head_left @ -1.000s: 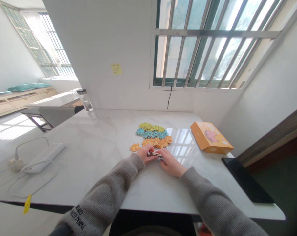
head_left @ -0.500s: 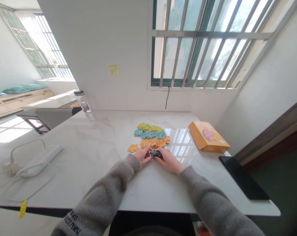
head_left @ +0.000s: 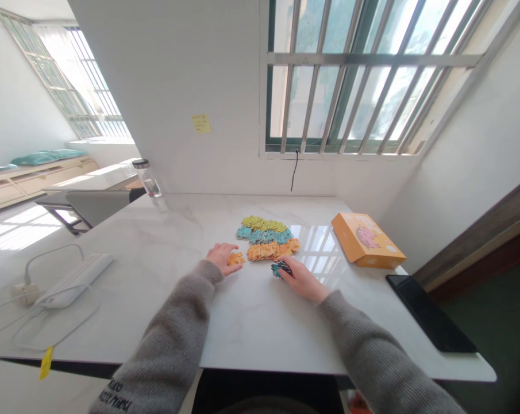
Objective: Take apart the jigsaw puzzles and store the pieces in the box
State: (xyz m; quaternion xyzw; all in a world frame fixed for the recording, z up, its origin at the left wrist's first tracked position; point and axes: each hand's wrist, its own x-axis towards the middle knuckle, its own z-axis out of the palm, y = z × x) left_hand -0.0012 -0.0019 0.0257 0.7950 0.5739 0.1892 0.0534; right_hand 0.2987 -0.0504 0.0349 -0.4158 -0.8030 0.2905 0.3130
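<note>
We are seemingly reaching, left hand (head_left: pixel 222 258) with fingers spread at loose pieces (head_left: pixel 235 259) left of the orange row (head_left: pixel 267 251), wanting a light pinch, right hand (head_left: pixel 301 279) pinching dark pieces (head_left: pixel 277 269) nearside.

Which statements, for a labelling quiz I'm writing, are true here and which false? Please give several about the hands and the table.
1. The right hand holds dark pieces. True.
2. The left hand is close to a small orange group. True.
3. The teal pieces lie between yellow-green and orange rows. True.
4. The box is left of the pieces. False: the orange box is right of them.
5. The bottle is tipped over. False: the bottle stands upright.
</note>
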